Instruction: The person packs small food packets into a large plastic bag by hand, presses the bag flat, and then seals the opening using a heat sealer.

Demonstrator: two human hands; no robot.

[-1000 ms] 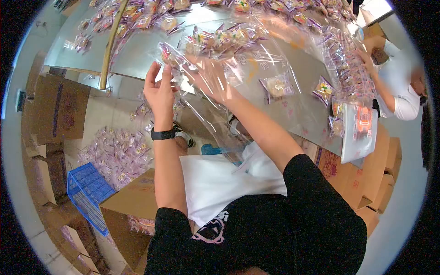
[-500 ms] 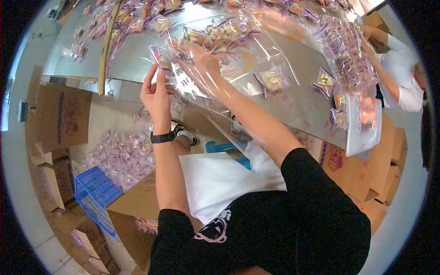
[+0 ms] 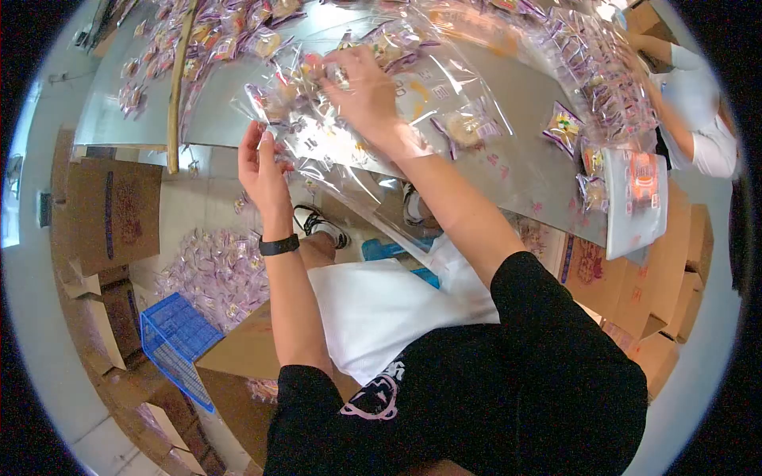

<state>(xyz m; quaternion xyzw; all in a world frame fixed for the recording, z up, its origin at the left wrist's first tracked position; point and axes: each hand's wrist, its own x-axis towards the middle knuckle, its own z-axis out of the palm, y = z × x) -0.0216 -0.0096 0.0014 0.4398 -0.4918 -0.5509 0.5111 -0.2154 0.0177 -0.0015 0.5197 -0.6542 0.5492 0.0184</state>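
Clear bag (image 3: 440, 91) lies across the metal table (image 3: 222, 103), film hanging past the near edge. Left hand (image 3: 266, 174) pinches its left side, fingers narrow, presumably steadying it. Right hand (image 3: 365, 91) curls at wrapped packets (image 3: 397, 47); can't tell if it grips 1.

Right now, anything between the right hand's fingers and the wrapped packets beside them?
Nothing rigid visible: the right hand is right at the wrapped packets. Clear plastic film spreads around it, though; can't tell whether a layer lies between fingers and packets.
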